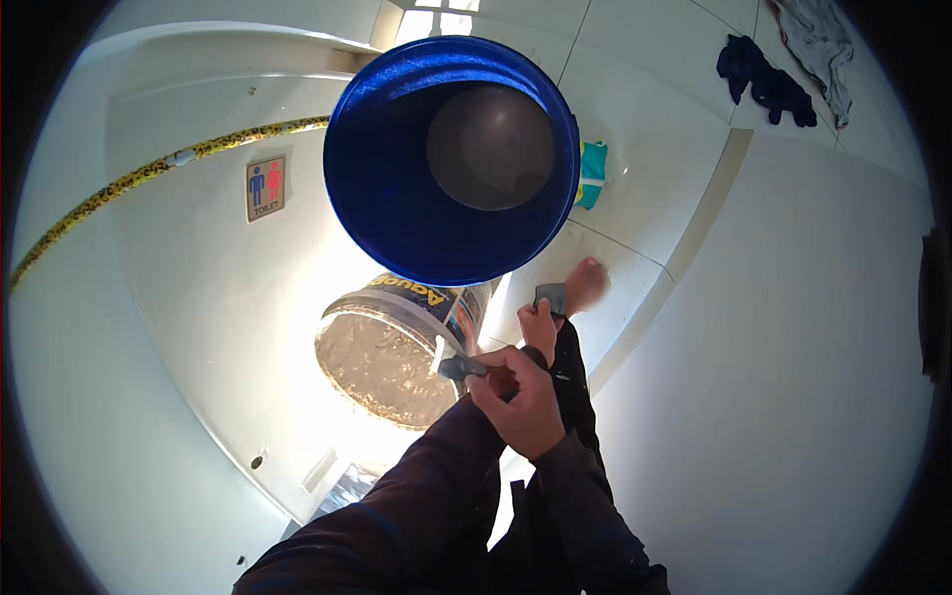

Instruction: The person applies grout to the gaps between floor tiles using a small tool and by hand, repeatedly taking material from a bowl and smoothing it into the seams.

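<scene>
My right hand (518,402) is closed on a small dark grey piece with a white strip (458,367), beside the rim of a paint bucket (382,362) whose round end is caked with pale dirt. My left hand (535,329) reaches out beyond it, fingers closed on a flat grey piece (550,297). A bare foot (587,281) shows just behind that hand, with a black trouser leg (573,382) below. A large blue bucket (372,169) stands above both hands, with dull grey at its bottom.
On the left are a white wall with a toilet sign (265,188) and a yellow patterned pole (149,174). A teal packet (593,174) lies beside the blue bucket on tiles. Dark cloth (764,84) and pale cloth (818,55) lie upper right. A white panel (783,367) borders the right.
</scene>
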